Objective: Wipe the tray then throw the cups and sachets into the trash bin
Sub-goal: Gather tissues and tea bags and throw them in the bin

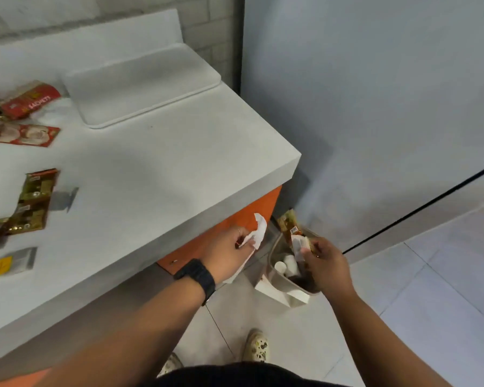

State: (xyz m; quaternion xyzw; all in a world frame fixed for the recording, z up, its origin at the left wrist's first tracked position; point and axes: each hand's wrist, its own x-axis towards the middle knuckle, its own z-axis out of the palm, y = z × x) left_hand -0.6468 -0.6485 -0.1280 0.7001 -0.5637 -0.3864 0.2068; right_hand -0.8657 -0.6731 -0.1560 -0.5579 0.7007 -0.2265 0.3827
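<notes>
My right hand [326,261] grips a bunch of brown and white sachets [292,231] just above the open beige trash bin [284,283] on the floor. White cups [287,265] lie inside the bin. My left hand [231,247] holds a crumpled white tissue [259,231] beside the counter's front edge, left of the bin. The white tray [140,85] lies bare on the counter near the back. More sachets remain on the counter at the left: two red ones [28,100] [24,135], a brown strip [32,202] and a yellow-grey one [13,262].
The grey counter [179,163] ends in a corner just above the bin, with an orange cabinet front [229,233] below it. A pale wall [375,93] stands behind the bin. My shoes [256,344] are on the tiled floor.
</notes>
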